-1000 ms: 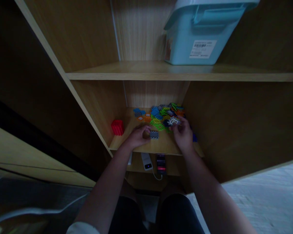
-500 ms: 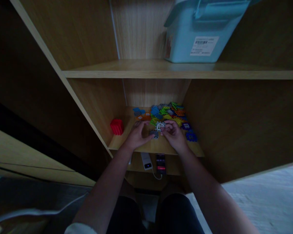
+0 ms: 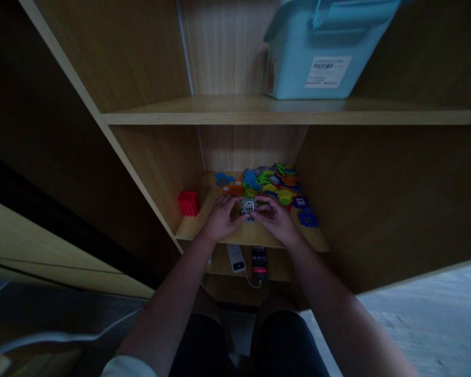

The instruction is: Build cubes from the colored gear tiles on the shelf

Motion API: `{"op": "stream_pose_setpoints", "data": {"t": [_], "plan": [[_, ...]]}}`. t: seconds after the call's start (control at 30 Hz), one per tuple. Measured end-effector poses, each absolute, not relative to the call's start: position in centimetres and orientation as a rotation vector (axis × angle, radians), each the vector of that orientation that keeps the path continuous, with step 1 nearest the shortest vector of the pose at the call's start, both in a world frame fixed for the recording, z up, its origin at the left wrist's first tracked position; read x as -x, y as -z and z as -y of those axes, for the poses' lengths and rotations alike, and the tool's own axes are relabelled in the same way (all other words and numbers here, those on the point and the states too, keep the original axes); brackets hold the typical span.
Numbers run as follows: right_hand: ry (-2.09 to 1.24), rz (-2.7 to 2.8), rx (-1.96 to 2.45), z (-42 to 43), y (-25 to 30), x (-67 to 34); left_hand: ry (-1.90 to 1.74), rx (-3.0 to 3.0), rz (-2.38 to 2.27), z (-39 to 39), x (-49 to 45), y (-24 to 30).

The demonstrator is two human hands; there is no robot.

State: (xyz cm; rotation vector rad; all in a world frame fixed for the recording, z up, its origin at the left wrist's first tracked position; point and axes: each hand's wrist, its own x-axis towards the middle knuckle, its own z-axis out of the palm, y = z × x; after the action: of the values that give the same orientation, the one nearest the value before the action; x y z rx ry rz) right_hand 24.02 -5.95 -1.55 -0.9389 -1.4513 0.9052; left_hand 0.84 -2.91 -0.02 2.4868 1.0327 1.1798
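Both hands meet over the front of a low wooden shelf (image 3: 204,230). My left hand (image 3: 222,219) pinches a grey toothed plastic tile (image 3: 246,214) from the left. My right hand (image 3: 277,219) pinches a white window-shaped piece (image 3: 249,206) and holds it against the top of that tile. Behind the hands lies a pile of coloured interlocking tiles (image 3: 269,180), blue, green, orange and yellow. Two blue tiles (image 3: 308,217) lie apart at the right, near my right hand.
A red ribbed block (image 3: 189,203) stands at the shelf's left side. A pale blue lidded bin (image 3: 322,50) with a label sits on the shelf above. Below, a white device (image 3: 236,258) and a dark device (image 3: 259,263) lie on a lower board. My knees show at the bottom.
My right hand carried the white window piece left from the pile to the grey tile in my left hand. The two pieces, apart a second ago, are now held together.
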Motion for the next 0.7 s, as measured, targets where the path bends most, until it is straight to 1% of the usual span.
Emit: {"op": "stream_pose_setpoints", "data": {"t": [0.37, 0.53, 0.7], "plan": [[-0.657, 1.635, 1.027, 5.2, 2.6, -24.9, -1.181, -2.376, -0.994, 2.4, -0.6, -0.1], [-0.549, 1.695, 1.121, 5.5, 2.2, -25.4, -1.019, -2.278, -0.981, 2.0, -0.2, 0.3], [-0.552, 1.771, 1.178, 5.8, 1.6, -25.8, -0.892, -2.198, -0.927, 1.5, 0.2, 0.7]]}}
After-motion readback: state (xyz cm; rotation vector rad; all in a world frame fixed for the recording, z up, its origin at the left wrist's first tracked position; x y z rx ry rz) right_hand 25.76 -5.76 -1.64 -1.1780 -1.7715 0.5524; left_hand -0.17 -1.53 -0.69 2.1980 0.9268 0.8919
